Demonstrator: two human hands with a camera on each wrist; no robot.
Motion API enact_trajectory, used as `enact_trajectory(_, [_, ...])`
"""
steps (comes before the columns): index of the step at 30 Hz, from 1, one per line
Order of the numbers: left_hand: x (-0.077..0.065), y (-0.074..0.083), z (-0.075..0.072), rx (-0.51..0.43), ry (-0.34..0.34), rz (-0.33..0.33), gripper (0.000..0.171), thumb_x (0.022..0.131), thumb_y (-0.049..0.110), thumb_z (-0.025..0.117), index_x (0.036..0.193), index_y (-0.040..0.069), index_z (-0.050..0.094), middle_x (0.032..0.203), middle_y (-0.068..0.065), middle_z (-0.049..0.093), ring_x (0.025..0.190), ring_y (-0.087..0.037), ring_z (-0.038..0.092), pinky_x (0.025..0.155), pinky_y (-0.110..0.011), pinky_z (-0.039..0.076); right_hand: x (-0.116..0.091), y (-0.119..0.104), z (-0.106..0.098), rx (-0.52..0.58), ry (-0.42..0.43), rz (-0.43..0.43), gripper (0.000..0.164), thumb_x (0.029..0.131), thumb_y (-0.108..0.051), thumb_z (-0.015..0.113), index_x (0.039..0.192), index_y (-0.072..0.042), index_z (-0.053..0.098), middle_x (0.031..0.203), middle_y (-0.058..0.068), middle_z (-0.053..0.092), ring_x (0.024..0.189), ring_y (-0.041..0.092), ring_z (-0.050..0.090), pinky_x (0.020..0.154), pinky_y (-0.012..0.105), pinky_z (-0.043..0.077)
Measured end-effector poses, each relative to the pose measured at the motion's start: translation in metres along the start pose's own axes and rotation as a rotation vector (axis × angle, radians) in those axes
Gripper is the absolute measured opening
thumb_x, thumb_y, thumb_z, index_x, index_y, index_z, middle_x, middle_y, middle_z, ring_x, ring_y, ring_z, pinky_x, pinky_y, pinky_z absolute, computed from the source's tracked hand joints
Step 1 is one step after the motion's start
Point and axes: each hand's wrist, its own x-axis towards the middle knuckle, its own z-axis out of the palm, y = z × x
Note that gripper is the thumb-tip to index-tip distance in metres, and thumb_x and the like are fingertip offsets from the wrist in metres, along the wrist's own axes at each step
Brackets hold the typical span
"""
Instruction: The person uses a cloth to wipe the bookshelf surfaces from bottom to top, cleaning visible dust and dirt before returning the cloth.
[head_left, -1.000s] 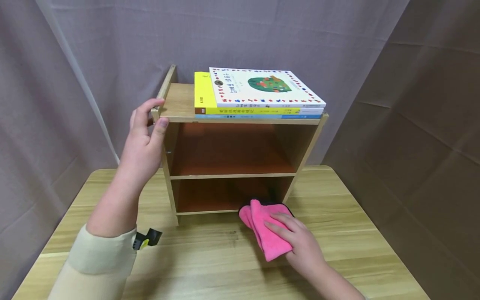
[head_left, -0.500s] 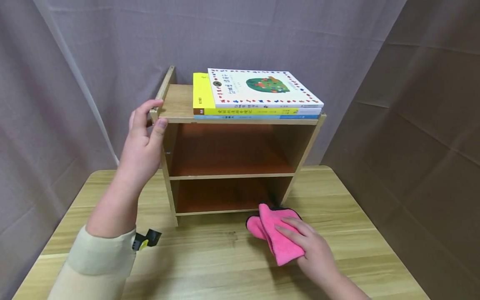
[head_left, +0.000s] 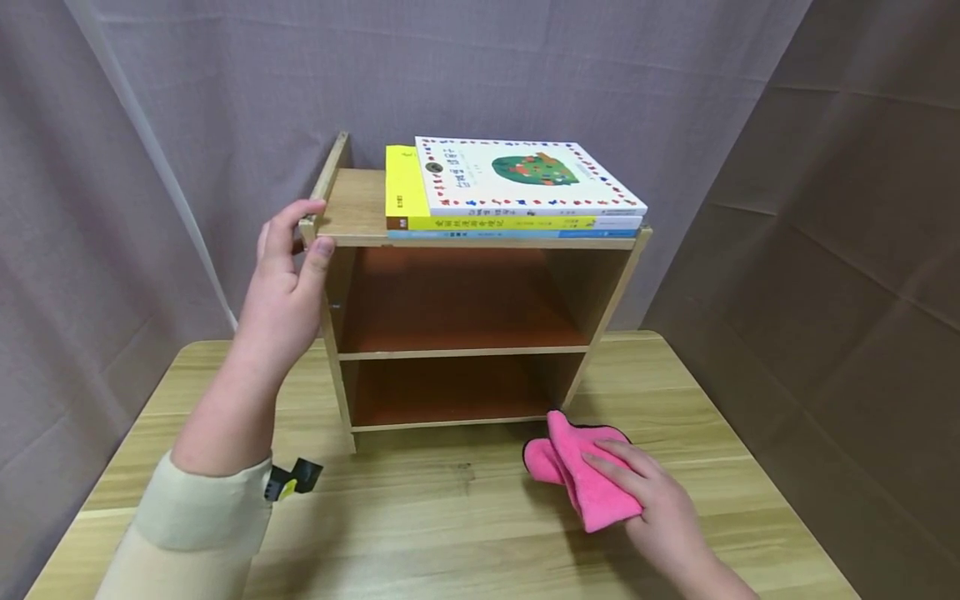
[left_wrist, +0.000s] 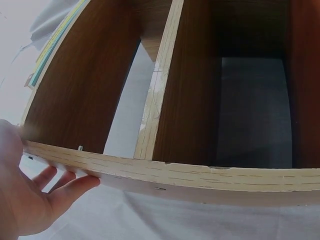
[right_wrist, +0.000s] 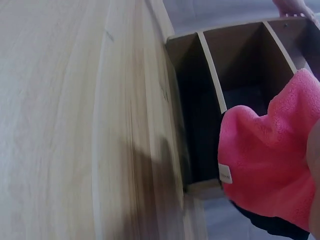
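Note:
A small wooden bookshelf (head_left: pixel 465 352) stands on the table. My left hand (head_left: pixel 281 287) grips the upper front corner of its left side panel, thumb in front; in the left wrist view the fingers (left_wrist: pixel 75 190) lie along the panel's outer face. My right hand (head_left: pixel 663 508) holds a folded pink cloth (head_left: pixel 592 479) with a dark edge, near the shelf's lower right front corner. In the right wrist view the cloth (right_wrist: pixel 270 150) shows a white tag, and most of the hand is out of frame. Whether the cloth touches the shelf is unclear.
Several books lie stacked on the shelf's top board, a white one (head_left: pixel 532 175) uppermost and a yellow one (head_left: pixel 405 183) under it. The wooden table (head_left: pixel 405 533) extends in front. Grey curtains (head_left: pixel 480 75) hang behind and at the sides.
My right hand has moved the pink cloth rightward and slightly toward me, from the front of the bottom board past its right corner. My left hand has kept its grip on the bookshelf.

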Motion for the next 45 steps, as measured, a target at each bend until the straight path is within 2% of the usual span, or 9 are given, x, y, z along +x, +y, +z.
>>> enact_trajectory(4, [-0.001,0.001,0.0,0.003,-0.001,0.005,0.046,0.104,0.043,0.045,0.148,0.032,0.036,0.142,-0.01,0.033,0.129,-0.027,0.043,0.096,-0.053,0.039,-0.003,0.003,-0.007,-0.001,0.028,0.059,0.08,0.06,0.024,0.065,0.125,-0.022,0.071,0.129,0.001,0.063,0.123,0.015,0.053,0.102,0.006,0.026])
enact_trajectory(9, [-0.001,0.0,-0.001,0.001,0.002,0.011,0.046,0.104,0.043,0.045,0.148,0.032,0.037,0.141,-0.01,0.034,0.128,-0.026,0.043,0.096,-0.053,0.039,-0.005,0.008,-0.015,-0.025,0.0,0.199,0.084,0.062,0.026,0.059,0.129,-0.023,0.068,0.13,0.0,0.062,0.121,0.012,0.055,0.097,0.006,0.031])
enact_trajectory(13, [-0.001,0.0,-0.001,-0.003,0.003,0.019,0.045,0.104,0.042,0.045,0.147,0.031,0.037,0.141,-0.01,0.034,0.126,-0.026,0.043,0.096,-0.052,0.039,-0.003,0.014,-0.023,0.009,-0.06,0.377,0.058,0.082,0.011,0.063,0.132,-0.018,0.065,0.128,0.006,0.064,0.116,0.028,0.059,0.097,0.036,0.046])
enact_trajectory(16, [-0.001,0.0,-0.001,-0.004,0.003,0.024,0.045,0.104,0.042,0.045,0.147,0.031,0.037,0.141,-0.01,0.034,0.125,-0.025,0.043,0.095,-0.051,0.039,-0.002,0.019,-0.029,0.044,-0.096,0.527,0.036,0.095,-0.007,0.06,0.13,-0.011,0.063,0.124,0.015,0.065,0.115,0.037,0.059,0.091,0.056,0.046])
enact_trajectory(25, [-0.001,-0.001,-0.001,0.012,0.001,0.014,0.046,0.104,0.045,0.043,0.147,0.031,0.036,0.141,-0.01,0.033,0.125,-0.025,0.043,0.094,-0.051,0.04,0.006,0.043,-0.037,0.169,-0.181,0.784,0.038,0.104,-0.032,0.049,0.124,-0.001,0.061,0.118,0.022,0.064,0.106,0.032,0.058,0.085,0.045,0.046])
enact_trajectory(29, [0.0,0.0,-0.001,0.014,-0.001,0.015,0.046,0.104,0.045,0.043,0.147,0.03,0.036,0.142,-0.01,0.033,0.125,-0.026,0.043,0.094,-0.052,0.041,0.01,0.051,-0.038,0.339,-0.164,0.972,0.045,0.103,-0.041,0.05,0.117,0.001,0.059,0.092,0.011,0.066,0.081,0.019,0.063,0.071,0.034,0.051])
enact_trajectory(34, [-0.001,0.0,-0.001,0.009,-0.005,0.018,0.046,0.104,0.044,0.044,0.148,0.031,0.036,0.143,-0.008,0.033,0.126,-0.025,0.042,0.093,-0.051,0.041,0.014,0.053,-0.034,0.728,-0.065,1.157,0.038,0.102,-0.044,0.05,0.111,-0.007,0.05,0.075,-0.002,0.066,0.067,0.014,0.067,0.062,0.033,0.057])
enact_trajectory(38, [-0.001,0.0,-0.001,0.013,0.0,0.022,0.046,0.104,0.043,0.044,0.148,0.03,0.036,0.143,-0.009,0.032,0.125,-0.026,0.043,0.094,-0.051,0.04,0.017,0.052,-0.026,0.941,-0.013,1.206,0.031,0.102,-0.043,0.051,0.107,-0.012,0.05,0.078,-0.003,0.068,0.07,0.014,0.069,0.063,0.034,0.057])
enact_trajectory(45, [0.0,0.0,-0.001,0.02,-0.011,0.013,0.048,0.103,0.047,0.043,0.148,0.031,0.035,0.145,-0.008,0.031,0.128,-0.027,0.041,0.096,-0.053,0.04,0.025,0.04,-0.002,1.075,0.024,1.217,0.03,0.104,-0.04,0.048,0.117,-0.013,0.044,0.088,-0.008,0.066,0.081,0.007,0.066,0.074,0.028,0.055])
